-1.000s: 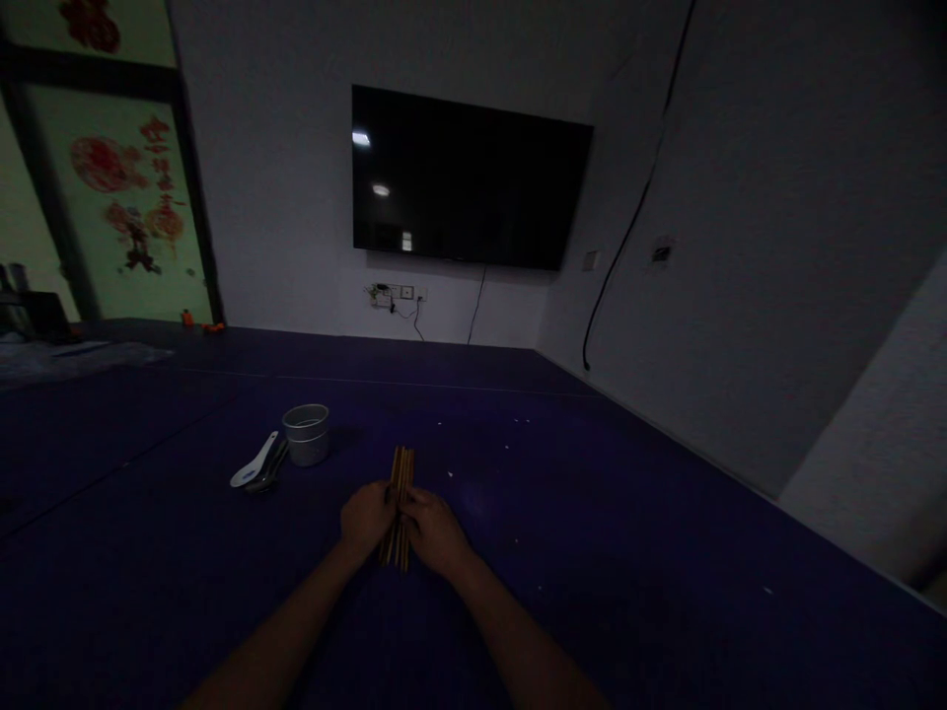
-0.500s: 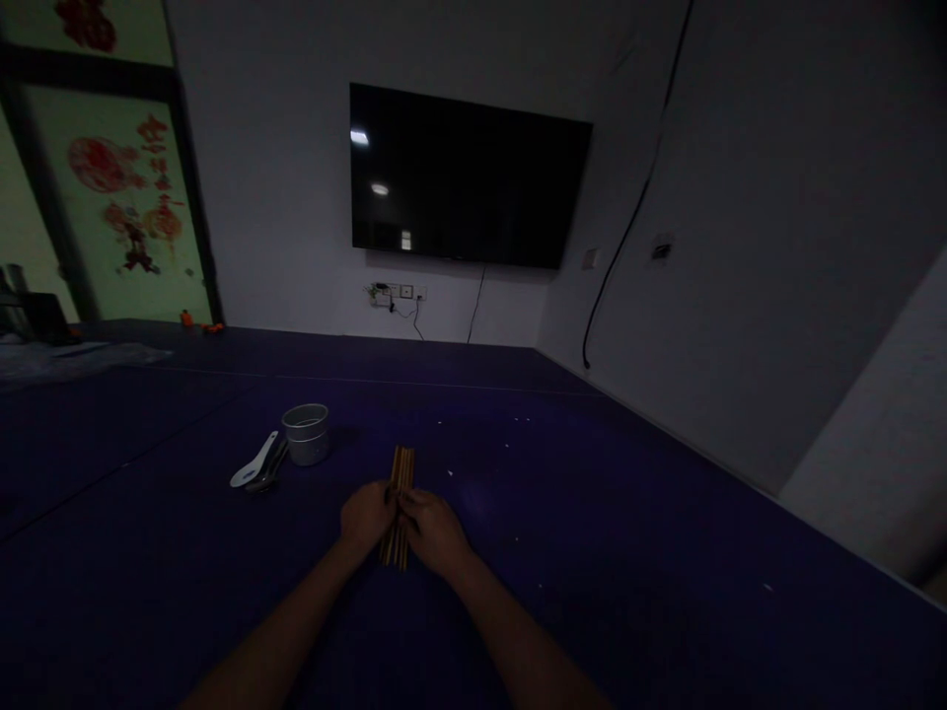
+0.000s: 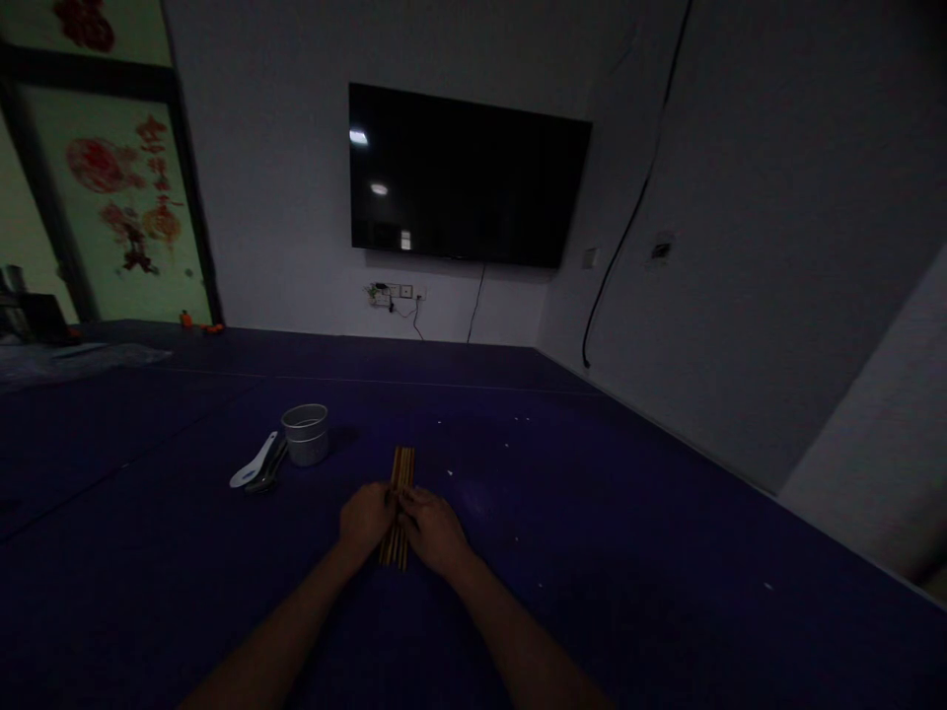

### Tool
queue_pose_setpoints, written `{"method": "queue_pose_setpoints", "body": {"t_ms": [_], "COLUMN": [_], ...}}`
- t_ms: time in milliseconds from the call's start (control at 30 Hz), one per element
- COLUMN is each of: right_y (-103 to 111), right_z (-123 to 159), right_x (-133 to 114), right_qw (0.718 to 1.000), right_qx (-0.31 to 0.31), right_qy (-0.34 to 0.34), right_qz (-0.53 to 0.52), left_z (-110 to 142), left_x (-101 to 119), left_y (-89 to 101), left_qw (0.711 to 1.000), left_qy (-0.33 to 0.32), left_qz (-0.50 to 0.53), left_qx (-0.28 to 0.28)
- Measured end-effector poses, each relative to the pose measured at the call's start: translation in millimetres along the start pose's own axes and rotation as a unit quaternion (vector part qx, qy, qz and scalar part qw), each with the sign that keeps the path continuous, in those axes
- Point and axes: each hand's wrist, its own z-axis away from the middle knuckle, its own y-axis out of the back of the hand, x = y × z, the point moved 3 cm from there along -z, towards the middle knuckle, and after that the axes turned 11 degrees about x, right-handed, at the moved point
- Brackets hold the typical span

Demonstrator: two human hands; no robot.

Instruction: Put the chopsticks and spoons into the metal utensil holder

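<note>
A bundle of several yellowish-brown chopsticks point(image 3: 403, 465) lies on the dark blue surface point(image 3: 592, 552), its length pointing away from me. My left hand point(image 3: 365, 520) closes on the bundle's left side around the middle. From the right, my right hand point(image 3: 433, 531) grips the same bundle, fingers bent against it. Both hands meet over the sticks and hide their middle part. Left of the hands stands a grey metal cup point(image 3: 307, 439), upright. Beside it lie a white spoon point(image 3: 254, 461) and a dark metal spoon point(image 3: 267, 470), close together.
Small white scraps point(image 3: 450, 472) dot the surface. At the far left lies clear plastic sheeting point(image 3: 110, 363), with small orange items point(image 3: 211, 328) by the door. A television point(image 3: 466, 177) hangs on the back wall; a black cable point(image 3: 628, 227) runs down the right wall.
</note>
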Motion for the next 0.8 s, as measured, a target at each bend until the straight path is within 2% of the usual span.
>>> {"method": "queue_pose_setpoints", "body": {"t_ms": [167,800], "right_y": [2.2,-3.9], "right_z": [0.7,2.9], "right_x": [1.9,6.0], "right_qw": [0.999,0.998], "right_qx": [0.011,-0.013], "right_qy": [-0.035,-0.038], "right_qz": [0.016,0.038], "left_z": [1.4,1.1], "left_x": [0.7,0.9], "left_y": [0.9,1.4], "left_qw": [1.000,1.000], "left_qy": [-0.002,-0.002], "left_qz": [0.004,0.005], "left_qx": [0.005,0.001]}}
